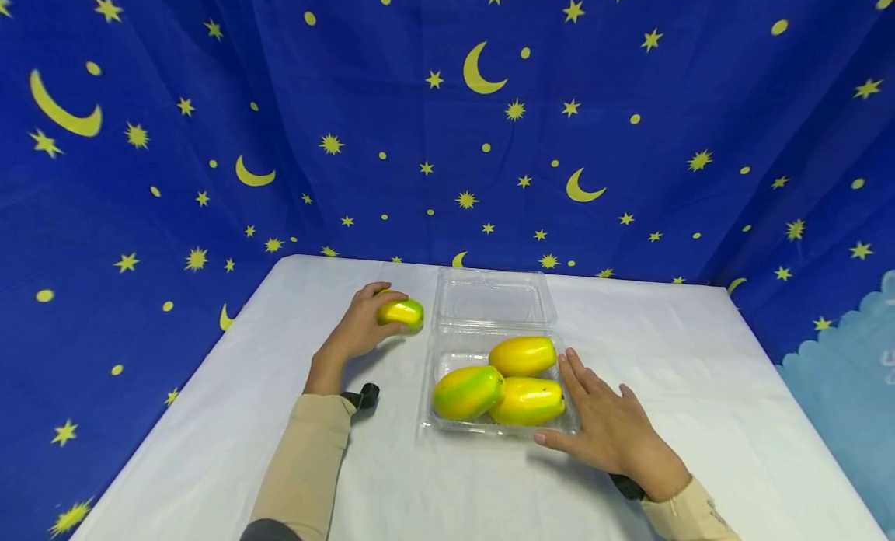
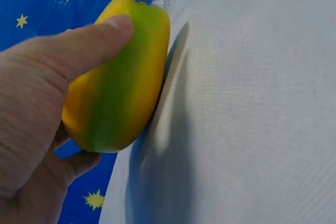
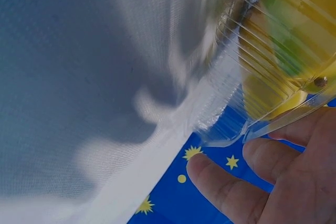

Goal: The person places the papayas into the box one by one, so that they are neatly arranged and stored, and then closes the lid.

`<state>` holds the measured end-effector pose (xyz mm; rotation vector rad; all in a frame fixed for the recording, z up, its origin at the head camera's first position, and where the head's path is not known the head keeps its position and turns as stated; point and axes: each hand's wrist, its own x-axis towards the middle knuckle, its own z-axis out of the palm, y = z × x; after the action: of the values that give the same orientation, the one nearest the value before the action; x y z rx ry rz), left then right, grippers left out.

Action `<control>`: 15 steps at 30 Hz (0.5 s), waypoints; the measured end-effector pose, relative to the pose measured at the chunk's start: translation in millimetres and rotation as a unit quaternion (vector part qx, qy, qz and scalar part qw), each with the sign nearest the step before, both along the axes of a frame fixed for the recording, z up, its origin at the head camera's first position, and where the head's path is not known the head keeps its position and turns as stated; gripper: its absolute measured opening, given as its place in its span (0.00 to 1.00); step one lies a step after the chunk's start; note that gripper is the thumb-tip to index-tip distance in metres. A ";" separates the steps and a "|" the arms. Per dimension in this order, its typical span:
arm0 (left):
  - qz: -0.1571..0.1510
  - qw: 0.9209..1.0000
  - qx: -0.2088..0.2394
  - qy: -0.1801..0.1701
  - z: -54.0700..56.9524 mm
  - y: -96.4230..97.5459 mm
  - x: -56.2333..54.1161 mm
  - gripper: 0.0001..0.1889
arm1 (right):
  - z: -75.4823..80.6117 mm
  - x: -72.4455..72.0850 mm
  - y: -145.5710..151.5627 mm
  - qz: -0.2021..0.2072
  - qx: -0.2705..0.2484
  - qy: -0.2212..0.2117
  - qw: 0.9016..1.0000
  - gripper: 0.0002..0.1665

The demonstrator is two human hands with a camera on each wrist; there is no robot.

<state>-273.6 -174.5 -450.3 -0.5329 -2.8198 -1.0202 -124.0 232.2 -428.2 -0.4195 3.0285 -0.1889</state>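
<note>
My left hand grips a glossy yellow-and-green papaya at the left of a clear plastic clamshell box. In the left wrist view the thumb lies along the papaya, with fingers beneath its far side. The fruit is close to the cloth; whether it touches is unclear. Three more papayas, one at the left front, one at the right front and one behind, lie in the box's near half. Spread fairly straight, the fingers of my right hand rest at the box's right rim.
The box's lid lies folded back, away from me. A white cloth covers the table. Behind and at the left hangs a blue curtain with yellow stars and moons. Each wrist wears a black strap.
</note>
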 end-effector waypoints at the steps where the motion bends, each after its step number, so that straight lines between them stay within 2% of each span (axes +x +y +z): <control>1: 0.002 1.000 0.000 -0.001 -0.8 -0.3 -0.2 0.27 | 0.0 0.1 0.0 0.000 0.000 -0.001 1.000 0.74; 10: 0.015 0.999 0.020 -0.022 -3.0 -2.7 -0.9 0.27 | -0.2 1.2 0.8 -0.005 -0.003 -0.007 1.000 0.74; 15: 0.034 0.998 0.034 -0.026 -1.2 -4.4 0.5 0.28 | 0.2 0.9 0.9 -0.002 -0.002 -0.002 1.000 0.73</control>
<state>-273.1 -178.9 -451.5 -0.4047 -2.8155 -1.1281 -123.1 233.1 -428.0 -0.4121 3.0257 -0.1945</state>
